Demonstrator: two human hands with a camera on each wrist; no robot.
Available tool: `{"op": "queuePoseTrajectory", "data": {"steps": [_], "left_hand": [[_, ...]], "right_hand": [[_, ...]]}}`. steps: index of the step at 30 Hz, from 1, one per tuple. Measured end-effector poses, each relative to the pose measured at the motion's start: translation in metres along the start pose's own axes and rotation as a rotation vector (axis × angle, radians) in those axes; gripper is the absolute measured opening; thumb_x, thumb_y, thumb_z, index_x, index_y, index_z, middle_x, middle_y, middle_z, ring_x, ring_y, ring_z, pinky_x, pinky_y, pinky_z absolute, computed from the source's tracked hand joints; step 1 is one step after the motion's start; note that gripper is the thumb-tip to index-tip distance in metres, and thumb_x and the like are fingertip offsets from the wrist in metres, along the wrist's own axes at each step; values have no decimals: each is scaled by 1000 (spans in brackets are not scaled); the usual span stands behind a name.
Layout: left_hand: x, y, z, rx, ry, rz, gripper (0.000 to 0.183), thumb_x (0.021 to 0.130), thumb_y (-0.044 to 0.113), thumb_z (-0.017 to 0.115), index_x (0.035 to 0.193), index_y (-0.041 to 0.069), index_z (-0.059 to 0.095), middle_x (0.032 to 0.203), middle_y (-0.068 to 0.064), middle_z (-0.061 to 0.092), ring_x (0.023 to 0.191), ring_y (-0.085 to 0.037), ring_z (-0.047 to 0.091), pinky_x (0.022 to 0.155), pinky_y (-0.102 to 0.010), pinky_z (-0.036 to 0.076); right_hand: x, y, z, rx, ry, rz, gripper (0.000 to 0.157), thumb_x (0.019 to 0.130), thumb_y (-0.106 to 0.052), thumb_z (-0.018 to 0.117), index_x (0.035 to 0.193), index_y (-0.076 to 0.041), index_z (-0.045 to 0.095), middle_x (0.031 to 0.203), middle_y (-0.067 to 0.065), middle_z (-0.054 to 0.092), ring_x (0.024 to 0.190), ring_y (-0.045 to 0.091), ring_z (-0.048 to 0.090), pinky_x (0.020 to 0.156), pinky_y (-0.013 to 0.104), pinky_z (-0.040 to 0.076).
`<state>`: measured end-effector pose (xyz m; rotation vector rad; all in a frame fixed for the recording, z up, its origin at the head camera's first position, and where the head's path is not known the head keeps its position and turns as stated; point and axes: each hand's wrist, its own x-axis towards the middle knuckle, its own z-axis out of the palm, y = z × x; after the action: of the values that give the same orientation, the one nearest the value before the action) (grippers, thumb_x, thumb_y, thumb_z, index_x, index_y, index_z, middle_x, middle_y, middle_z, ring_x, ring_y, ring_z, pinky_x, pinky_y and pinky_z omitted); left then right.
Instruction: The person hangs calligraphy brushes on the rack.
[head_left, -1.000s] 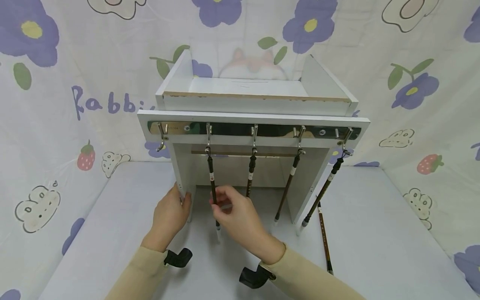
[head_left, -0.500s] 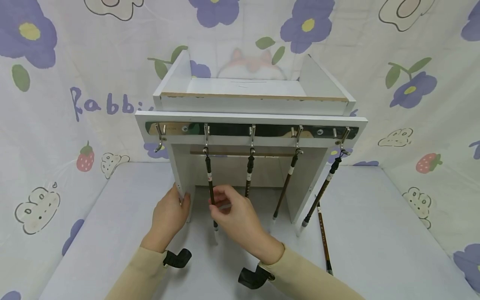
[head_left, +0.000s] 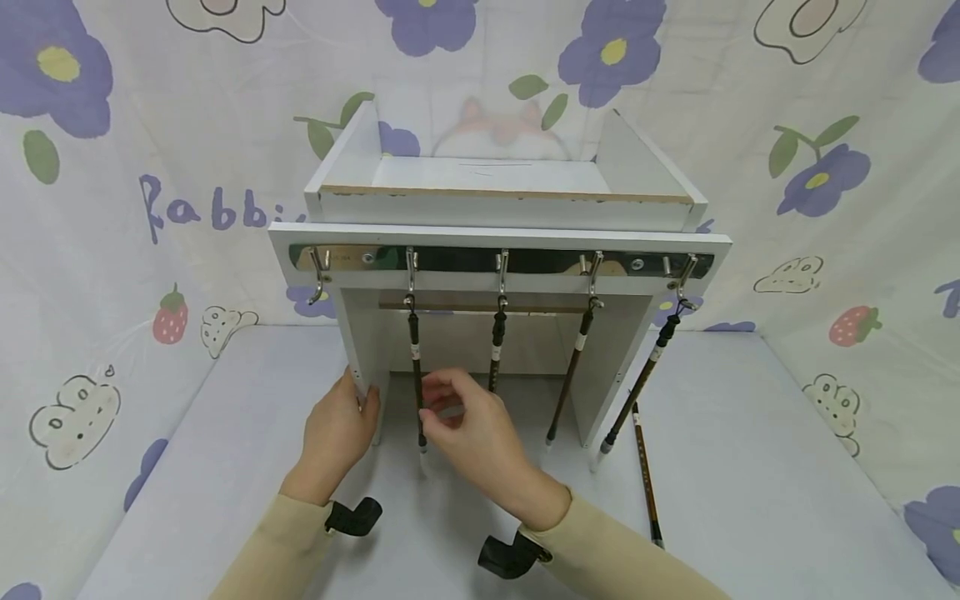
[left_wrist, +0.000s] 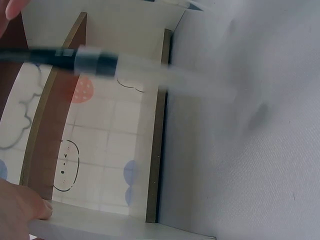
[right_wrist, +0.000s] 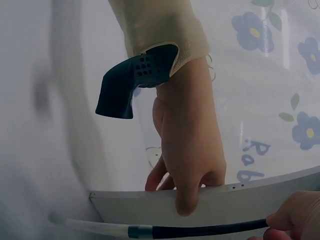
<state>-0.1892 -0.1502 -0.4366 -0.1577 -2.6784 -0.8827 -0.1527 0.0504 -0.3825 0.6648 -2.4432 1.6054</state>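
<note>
My left hand grips the side panel of a white wooden rack, its thumb on the panel in the left wrist view. A calligraphy brush hangs by its loop from the second hook from the left, white tip down. My right hand is beside this brush, thumb and fingers slightly bent, fingertips right at the handle without closing round it. In the left wrist view the brush is blurred. The right wrist view shows it near the right fingertips.
More brushes hang from hooks to the right, including one at the middle and one at the far right. Another brush lies on the white table. A hook stands at the far left. Patterned cloth surrounds the table.
The brush has swung left, away from the right fingers that were pinching its handle, and hangs straighter. Both hands have stayed almost in place.
</note>
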Motion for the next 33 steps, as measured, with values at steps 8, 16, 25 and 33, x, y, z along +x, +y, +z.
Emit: {"op": "queuePoseTrajectory", "data": {"steps": [8,16,25,33], "left_hand": [[0,0,-1,-8,-18,-13,41,98,20,53,131,-3,46,119,-28,61,93,-42,66,68,-53,53],[1,0,-3,-7,-26,-12,42,98,19,52,133,-4,45,120,-28,60,95,-42,65,68,-52,53],[0,-3,-1,-1,-10,4,41,98,19,53,133,-3,45,120,-28,60,95,-42,65,68,-53,53],[1,-1,1,-7,-26,-3,43,99,18,53,135,-2,43,122,-28,59,97,-42,65,68,-52,53]], "right_hand": [[-7,-3,-9,-5,-2,-42,32,87,-6,69,117,-15,60,101,-7,65,89,6,62,72,27,53],[-19,-2,-25,-15,-18,-43,35,85,-8,73,115,-21,61,99,-12,65,85,6,63,69,29,54],[-34,10,-48,-33,-43,-41,39,85,-11,75,118,-24,59,101,-13,64,85,6,63,71,29,54],[-50,22,-70,-68,-74,-3,37,86,-13,74,119,-21,59,101,-10,65,85,9,63,72,30,53]]}}
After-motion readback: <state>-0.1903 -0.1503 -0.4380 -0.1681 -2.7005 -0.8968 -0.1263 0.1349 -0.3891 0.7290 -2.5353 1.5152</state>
